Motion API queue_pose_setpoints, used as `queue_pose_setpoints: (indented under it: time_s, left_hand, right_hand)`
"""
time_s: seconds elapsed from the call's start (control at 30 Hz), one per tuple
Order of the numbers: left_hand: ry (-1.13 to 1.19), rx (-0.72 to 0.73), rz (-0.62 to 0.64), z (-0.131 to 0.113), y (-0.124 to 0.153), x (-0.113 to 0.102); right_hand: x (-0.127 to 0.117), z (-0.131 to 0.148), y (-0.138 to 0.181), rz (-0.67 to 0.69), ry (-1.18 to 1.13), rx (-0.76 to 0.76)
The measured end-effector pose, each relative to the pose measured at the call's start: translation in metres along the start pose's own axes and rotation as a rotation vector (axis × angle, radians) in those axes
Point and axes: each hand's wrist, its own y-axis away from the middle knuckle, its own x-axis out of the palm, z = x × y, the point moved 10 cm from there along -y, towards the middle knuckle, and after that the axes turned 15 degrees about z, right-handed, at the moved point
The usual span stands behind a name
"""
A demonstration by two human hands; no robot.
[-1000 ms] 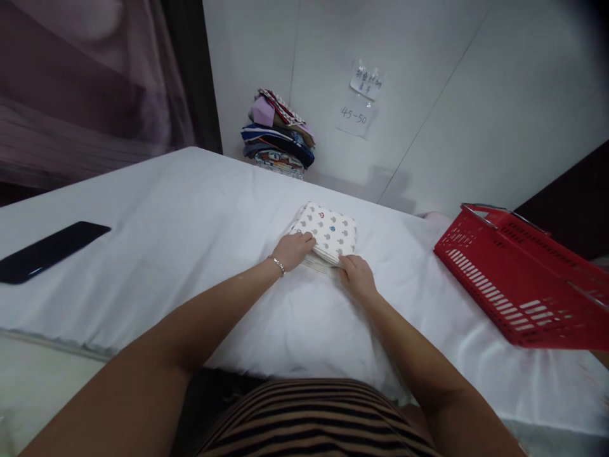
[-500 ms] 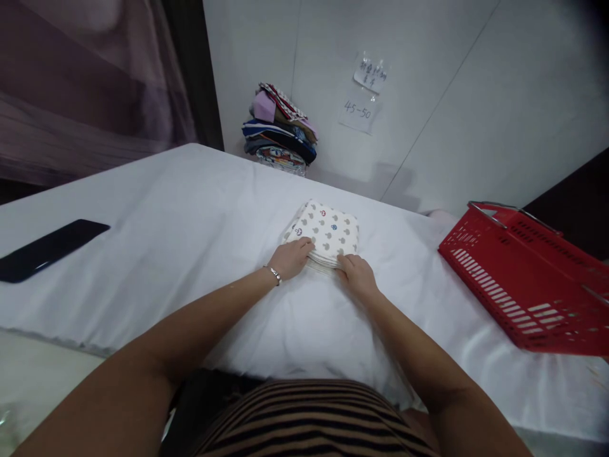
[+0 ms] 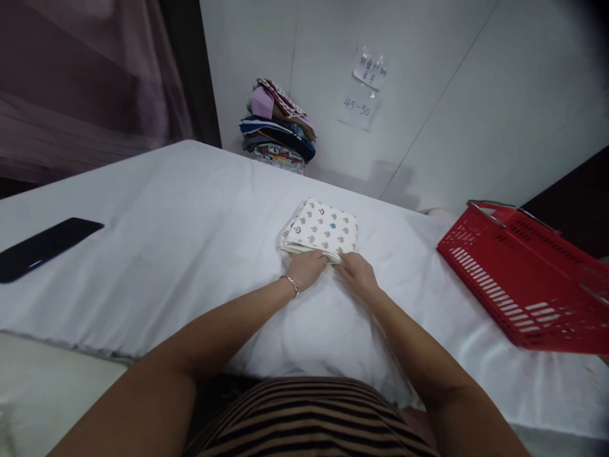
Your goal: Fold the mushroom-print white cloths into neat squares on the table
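A folded white cloth (image 3: 320, 226) with grey, red and blue printed motifs lies on the white-covered table (image 3: 200, 209), its layered edge toward me. My left hand (image 3: 307, 268), a silver bracelet at its wrist, is closed on the middle of that near edge. At the near right corner, my right hand (image 3: 356, 273) pinches the layers between thumb and fingers. The two hands are close together, and the fingertips are partly hidden in the folds.
To the right stands a red plastic basket (image 3: 514, 285) with metal handles. A dark phone-like slab (image 3: 47, 247) lies at the left. Against the back wall is a pile of folded clothes (image 3: 278, 130), with paper signs (image 3: 356, 111) on the wall to its right.
My left hand has slid from the cloth's left top area down and right along the near edge, closer to my right hand. My right hand has hardly moved.
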Motion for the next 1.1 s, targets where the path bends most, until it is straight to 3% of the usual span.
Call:
queue_pose_setpoints:
  time_s: [0.13, 0.4, 0.7, 0.8, 1.0, 1.1]
  left_hand:
    - [-0.019, -0.003, 0.066, -0.001, -0.004, 0.008]
    - [-0.087, 0.160, -0.001, -0.004, 0.008, 0.007]
    - [-0.065, 0.114, 0.011, -0.001, 0.007, 0.018]
    - [-0.010, 0.060, 0.031, 0.004, 0.008, 0.015]
    - [0.086, -0.180, 0.097, 0.033, 0.014, 0.014]
    - [0.123, -0.218, 0.104, 0.043, 0.016, 0.010]
  right_hand:
    - [0.004, 0.003, -0.001, 0.033, 0.057, -0.003]
    - [0.008, 0.017, -0.003, 0.107, 0.193, -0.044]
    - [0.009, 0.043, -0.012, 0.076, 0.182, -0.146]
    - [0.012, 0.043, -0.020, 0.063, 0.172, -0.135]
    - [0.014, 0.038, -0.022, 0.068, 0.111, -0.137]
    - [0.012, 0.039, -0.020, 0.071, 0.099, -0.137]
